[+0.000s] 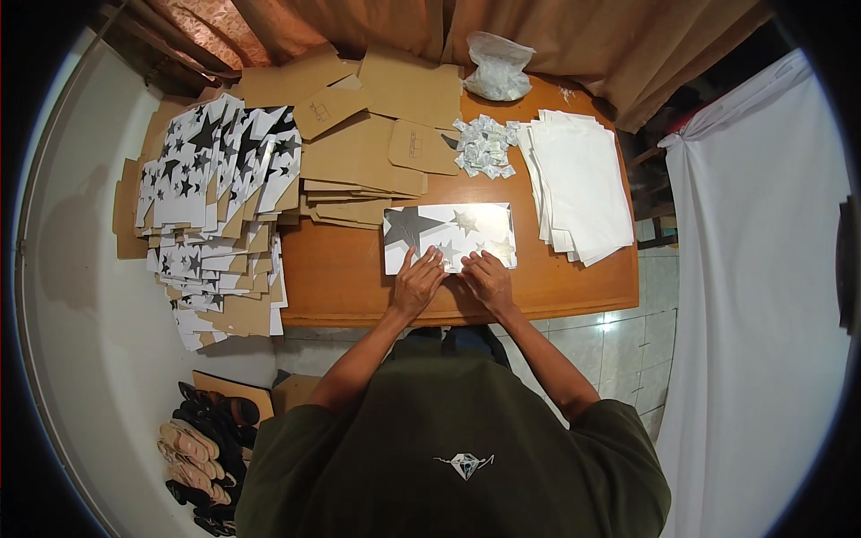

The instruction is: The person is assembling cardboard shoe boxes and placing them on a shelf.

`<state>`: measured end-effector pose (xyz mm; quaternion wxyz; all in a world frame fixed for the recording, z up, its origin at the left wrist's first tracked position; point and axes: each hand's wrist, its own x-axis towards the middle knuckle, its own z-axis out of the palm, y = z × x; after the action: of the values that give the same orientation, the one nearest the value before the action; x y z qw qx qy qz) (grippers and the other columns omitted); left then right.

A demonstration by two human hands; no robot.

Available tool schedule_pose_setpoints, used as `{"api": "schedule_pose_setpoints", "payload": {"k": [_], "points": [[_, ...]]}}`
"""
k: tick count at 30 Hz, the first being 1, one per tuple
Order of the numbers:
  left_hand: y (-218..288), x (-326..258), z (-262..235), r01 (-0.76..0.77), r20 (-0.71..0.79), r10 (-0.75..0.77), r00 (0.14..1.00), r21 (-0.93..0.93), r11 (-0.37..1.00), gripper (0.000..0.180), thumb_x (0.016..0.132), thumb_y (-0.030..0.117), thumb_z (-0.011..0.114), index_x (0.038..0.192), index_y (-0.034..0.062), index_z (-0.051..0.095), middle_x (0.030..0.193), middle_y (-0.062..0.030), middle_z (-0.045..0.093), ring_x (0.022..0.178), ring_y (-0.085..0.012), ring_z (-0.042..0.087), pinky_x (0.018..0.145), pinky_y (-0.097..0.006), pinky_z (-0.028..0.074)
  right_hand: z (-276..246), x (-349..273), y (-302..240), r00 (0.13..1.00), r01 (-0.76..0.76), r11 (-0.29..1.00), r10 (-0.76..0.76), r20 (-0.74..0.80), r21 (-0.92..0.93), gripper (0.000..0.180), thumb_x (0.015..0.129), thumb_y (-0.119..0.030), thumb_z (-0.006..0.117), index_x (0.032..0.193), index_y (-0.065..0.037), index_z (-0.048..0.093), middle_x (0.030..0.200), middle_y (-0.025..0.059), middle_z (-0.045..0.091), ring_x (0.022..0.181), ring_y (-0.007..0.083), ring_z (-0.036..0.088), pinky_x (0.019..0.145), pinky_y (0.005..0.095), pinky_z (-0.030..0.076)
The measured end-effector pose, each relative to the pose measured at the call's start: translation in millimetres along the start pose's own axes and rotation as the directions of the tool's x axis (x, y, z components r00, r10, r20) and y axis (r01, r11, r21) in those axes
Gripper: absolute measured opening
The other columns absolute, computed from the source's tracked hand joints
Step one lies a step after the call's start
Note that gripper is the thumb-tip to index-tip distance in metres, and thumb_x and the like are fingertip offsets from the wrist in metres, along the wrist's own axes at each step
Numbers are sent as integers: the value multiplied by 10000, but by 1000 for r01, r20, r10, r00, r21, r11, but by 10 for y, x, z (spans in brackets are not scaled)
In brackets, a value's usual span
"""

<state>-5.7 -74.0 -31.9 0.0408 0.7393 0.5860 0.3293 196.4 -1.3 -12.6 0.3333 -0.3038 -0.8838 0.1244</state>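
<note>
Both hands press flat on the near edge of a white rectangular cardboard box printed with grey and gold stars (448, 231) — the left hand (418, 282) with fingers spread and extended onto the lid, the right hand (487, 280) beside it, fingers slightly curled, fingertips bearing down on the same edge. Neither hand grips anything; they are open and pushing, almost touching each other.

By the look of it, the step in hand is closing or creasing the box along its front side. The next move would call for even pressure along the whole edge, and probably a shift of the hands outward toward the corners so that the board sits square.

The box lies flat near the middle of the brown wooden desk (583, 291), close to its front rim. It looks shallow and glossy, its surface catching light, with one large dark star at the left and paler ones to the right.

Around it: a stack of plain brown die-cut cardboard blanks (368, 152) just behind, a sprawling pile of star-printed flat box blanks (215, 170) at the left, a heap of small white sachets (484, 143) behind, a stack of white tissue sheets (578, 184) at the right — and a crumpled clear plastic bag (499, 67) at the far edge.
</note>
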Motion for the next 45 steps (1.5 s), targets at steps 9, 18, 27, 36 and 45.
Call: {"api": "schedule_pose_setpoints", "payload": {"k": [9,18,27,36,45], "points": [[106,83,-99,71,47,-70,996,-12,997,225,869,193,768,1033,54,702,1194,-98,693,1242,-271,599,1128,-543,356,-101,73,66,998,-29,998,25,66,50,283,792,-145,816,1041,-70,704,988,97,735,965,308,702,933,421,560],[104,63,-82,45,72,-50,996,63,997,286,869,207,763,1119,77,717,1202,-92,683,1247,-267,584,1135,-550,328,-56,67,44,993,-46,998,42,108,37,344,793,-133,815,1104,-45,699,1050,130,727,1012,324,694,922,417,561],[616,294,-218,193,-63,-195,979,-32,981,295,833,232,800,1055,64,700,1152,-87,646,1136,-295,590,982,-478,399,-722,429,546,979,-180,929,135,155,325,268,892,-107,731,1139,-19,675,1189,168,681,1149,342,621,1004,408,487],[1381,109,430,613,-36,-665,746,-354,706,165,890,145,754,982,24,690,974,-91,668,894,-245,672,729,-396,540,-371,526,1685,757,-648,569,406,512,507,586,1057,-388,509,1492,-2,437,1472,224,520,1387,325,479,1137,379,372],[1865,333,1374,702,-351,-813,465,-414,580,1132,751,280,895,1558,-20,160,1489,-299,371,1360,-437,412,1130,-506,358,-322,613,1797,753,-607,401,14,658,686,519,1028,-334,561,1403,21,521,1267,150,628,1203,244,551,1079,338,377]]}}
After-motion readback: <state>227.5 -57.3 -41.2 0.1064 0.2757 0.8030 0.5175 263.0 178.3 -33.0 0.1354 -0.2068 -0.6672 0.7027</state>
